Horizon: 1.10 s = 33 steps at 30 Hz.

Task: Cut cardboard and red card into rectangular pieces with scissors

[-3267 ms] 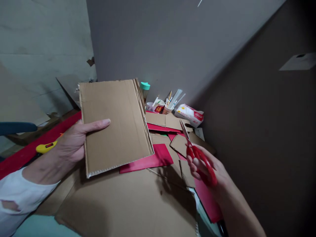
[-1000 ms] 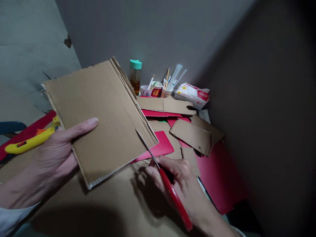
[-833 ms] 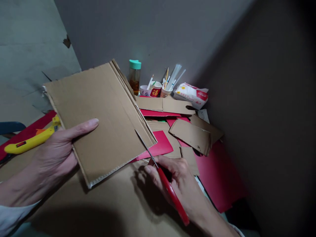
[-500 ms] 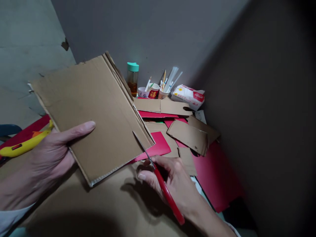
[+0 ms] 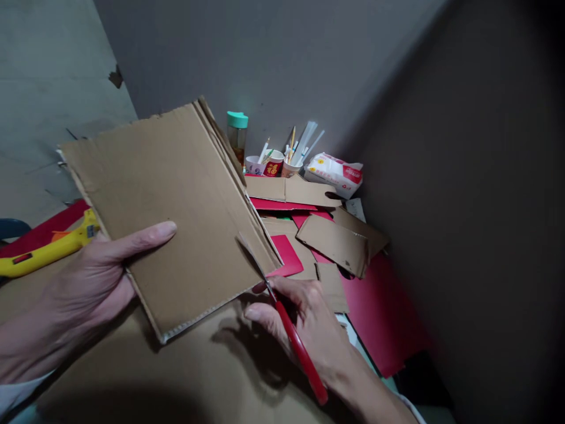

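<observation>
My left hand [image 5: 110, 265] is closed on the left edge of a brown cardboard piece [image 5: 176, 194], thumb flat on its face and the other fingers hidden behind. The cardboard is held tilted in the air, with folded layers along its right edge. In my right hand [image 5: 304, 324] is a pair of scissors [image 5: 300, 347] with red handles. One blade lies over the cardboard's face near its lower right corner; the other is hidden behind it. A yellow glue gun [image 5: 48, 250] lies just left of my left hand.
A larger cardboard sheet [image 5: 185, 383] lies below my hands. Beyond are cardboard scraps [image 5: 335, 241], red paper [image 5: 379, 312], a bottle with a teal lid [image 5: 237, 135], cups [image 5: 291, 169] holding sticks and pens, and a tissue pack [image 5: 333, 175]. A grey wall [image 5: 309, 59] stands behind.
The cardboard and my left hand have shifted slightly right, so the scissors sit further over its lower edge. My right hand stays almost in place.
</observation>
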Tool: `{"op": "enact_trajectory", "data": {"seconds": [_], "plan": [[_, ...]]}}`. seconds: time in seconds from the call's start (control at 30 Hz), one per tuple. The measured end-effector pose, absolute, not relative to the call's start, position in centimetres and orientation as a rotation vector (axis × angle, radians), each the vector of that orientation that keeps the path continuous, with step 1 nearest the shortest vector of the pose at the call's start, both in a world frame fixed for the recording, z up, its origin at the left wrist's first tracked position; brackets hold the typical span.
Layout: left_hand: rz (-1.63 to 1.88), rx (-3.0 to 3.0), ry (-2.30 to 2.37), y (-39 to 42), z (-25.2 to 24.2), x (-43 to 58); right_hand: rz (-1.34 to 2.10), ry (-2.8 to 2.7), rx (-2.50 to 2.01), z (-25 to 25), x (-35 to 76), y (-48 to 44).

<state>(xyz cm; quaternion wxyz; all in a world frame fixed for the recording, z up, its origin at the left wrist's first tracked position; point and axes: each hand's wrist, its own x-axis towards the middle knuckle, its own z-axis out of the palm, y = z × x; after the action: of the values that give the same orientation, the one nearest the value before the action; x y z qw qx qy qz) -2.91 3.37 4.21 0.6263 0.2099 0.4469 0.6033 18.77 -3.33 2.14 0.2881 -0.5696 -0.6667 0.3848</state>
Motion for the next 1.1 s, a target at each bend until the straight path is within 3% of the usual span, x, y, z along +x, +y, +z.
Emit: {"op": "enact_trajectory", "data": {"seconds": [0.4,1.1], "plan": [[1.318,0.612,1.111,3.7,3.4,-3.6,0.812,-1.824,-1.390,0.8,18.4,-3.2],[1.296,0.671,1.078,3.1,3.7,-3.7,0.838,-1.808,-1.417,1.5,18.0,-3.4]]}}
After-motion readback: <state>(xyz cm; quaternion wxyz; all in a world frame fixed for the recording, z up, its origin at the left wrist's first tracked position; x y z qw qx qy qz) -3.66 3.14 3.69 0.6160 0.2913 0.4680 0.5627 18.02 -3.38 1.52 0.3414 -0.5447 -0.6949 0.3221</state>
